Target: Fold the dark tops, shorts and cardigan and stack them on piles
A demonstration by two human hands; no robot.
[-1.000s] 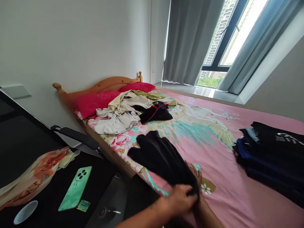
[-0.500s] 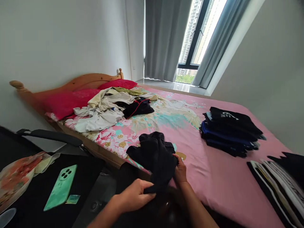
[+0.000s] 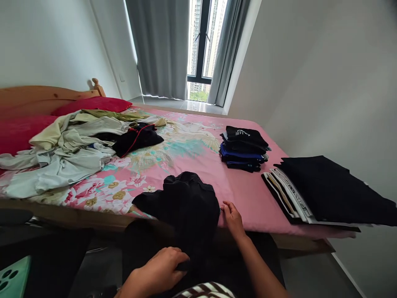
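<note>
A crumpled black garment (image 3: 186,198) hangs over the near edge of the bed; its kind does not show. Down in front of me, my left hand (image 3: 167,265) is closed around its lower end. At the garment's right side, my right hand (image 3: 233,219) has its fingertips pinched at the edge, where a small light detail shows that I cannot make out. My lap, in dark cloth with a striped top, lies below the hands.
Loose clothes (image 3: 71,145) are heaped on the bed's left by the red pillows (image 3: 93,105). Right of the middle stands a stack of folded dark shirts (image 3: 245,149). Closer, a folded pile (image 3: 335,194) has black cloth on top. A green phone (image 3: 18,275) lies at lower left.
My view has turned right, so the bed and piles sit further left. The left hand has drawn the garment's lower end down towards me. The right hand stays at the garment's right edge.
</note>
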